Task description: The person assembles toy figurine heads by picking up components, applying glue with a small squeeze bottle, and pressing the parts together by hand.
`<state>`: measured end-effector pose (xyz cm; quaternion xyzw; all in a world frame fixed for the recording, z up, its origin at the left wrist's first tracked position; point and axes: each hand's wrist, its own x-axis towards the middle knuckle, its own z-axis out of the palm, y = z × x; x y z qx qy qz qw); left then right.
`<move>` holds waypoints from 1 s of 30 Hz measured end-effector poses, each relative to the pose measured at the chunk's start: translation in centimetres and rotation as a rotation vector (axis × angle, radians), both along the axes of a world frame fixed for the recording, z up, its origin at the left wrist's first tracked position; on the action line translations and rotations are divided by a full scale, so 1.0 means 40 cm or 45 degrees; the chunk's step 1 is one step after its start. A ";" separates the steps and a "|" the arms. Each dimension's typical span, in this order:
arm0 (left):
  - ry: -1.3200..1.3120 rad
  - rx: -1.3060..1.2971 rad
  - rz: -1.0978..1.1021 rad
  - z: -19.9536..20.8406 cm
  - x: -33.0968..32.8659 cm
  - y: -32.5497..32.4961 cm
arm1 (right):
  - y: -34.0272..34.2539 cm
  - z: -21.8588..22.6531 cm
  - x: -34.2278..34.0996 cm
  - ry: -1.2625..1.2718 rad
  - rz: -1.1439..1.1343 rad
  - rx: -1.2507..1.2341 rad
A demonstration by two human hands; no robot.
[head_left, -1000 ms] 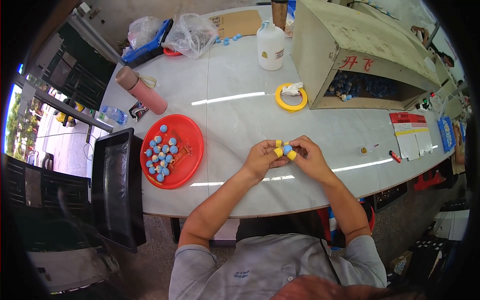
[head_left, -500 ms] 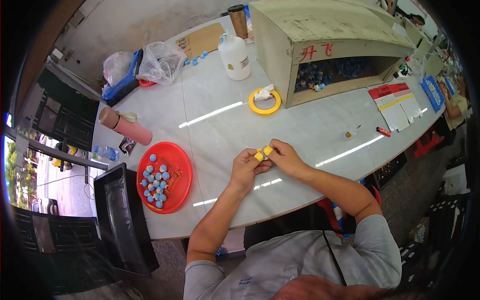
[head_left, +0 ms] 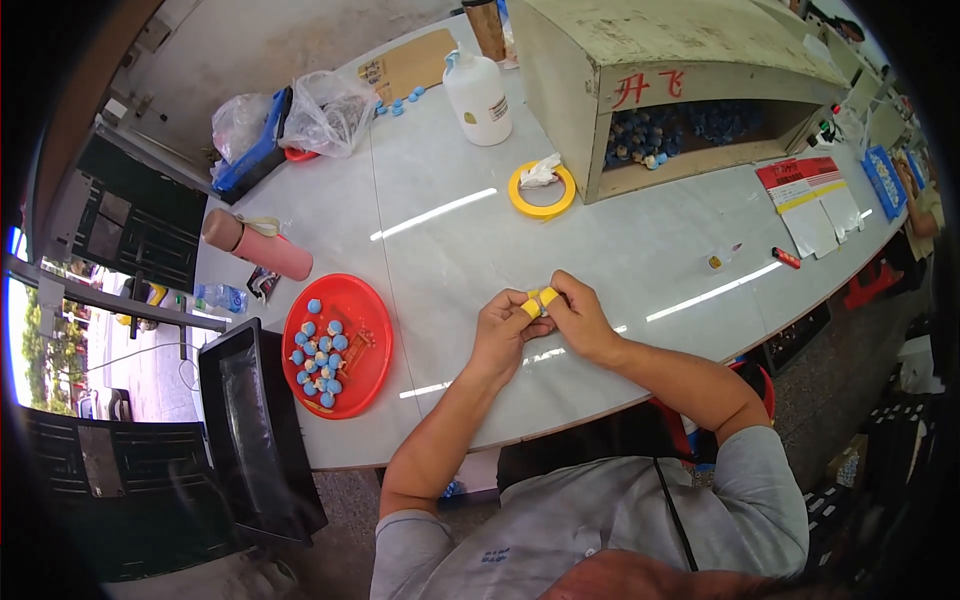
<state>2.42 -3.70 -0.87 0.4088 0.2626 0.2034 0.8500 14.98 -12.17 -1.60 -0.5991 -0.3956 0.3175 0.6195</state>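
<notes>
Over the table in front of me, my left hand (head_left: pixel 503 325) and my right hand (head_left: pixel 582 318) meet, both closed, fingertips together. Yellow bands that look like tape cover the tips of some fingers. Pinched between them is a small greyish piece (head_left: pixel 541 304), mostly hidden and too small to name. To the left of my hands lies a round red tray (head_left: pixel 372 345) with several small blue-and-cream balls (head_left: pixel 322 350) in it. Beyond my hands, a roll of yellow tape (head_left: pixel 568 200) lies flat with a crumpled white tissue (head_left: pixel 541 172) on it.
A beige cabinet (head_left: pixel 560 110) with blue pieces inside stands at the back. Nearby are a white bottle (head_left: pixel 480 105), a pink flask (head_left: pixel 275 252), plastic bags (head_left: pixel 325 115) and a red marker (head_left: pixel 786 258). A black bin (head_left: pixel 262 420) sits beside the table's left edge.
The view has shifted slightly, so the table things sit a little farther right. My hands stay together, with the yellow-covered fingertips slightly closer to each other.
</notes>
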 end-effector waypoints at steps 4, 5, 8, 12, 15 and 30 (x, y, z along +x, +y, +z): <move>0.004 0.009 -0.003 0.001 -0.002 -0.001 | -0.001 0.001 -0.001 0.011 0.001 -0.003; 0.001 0.014 -0.001 0.004 -0.001 -0.003 | -0.003 0.006 -0.001 -0.007 -0.005 -0.012; 0.006 0.000 0.015 0.006 0.002 -0.003 | 0.000 0.019 -0.001 -0.007 -0.020 -0.055; 0.034 -0.043 0.049 0.030 0.009 -0.010 | 0.002 0.025 -0.004 -0.012 -0.039 -0.107; 0.067 0.009 0.010 0.014 0.000 -0.003 | -0.002 0.014 -0.005 0.011 -0.009 -0.124; 0.036 0.168 0.091 0.000 0.014 -0.030 | 0.002 -0.009 -0.022 -0.116 -0.164 0.024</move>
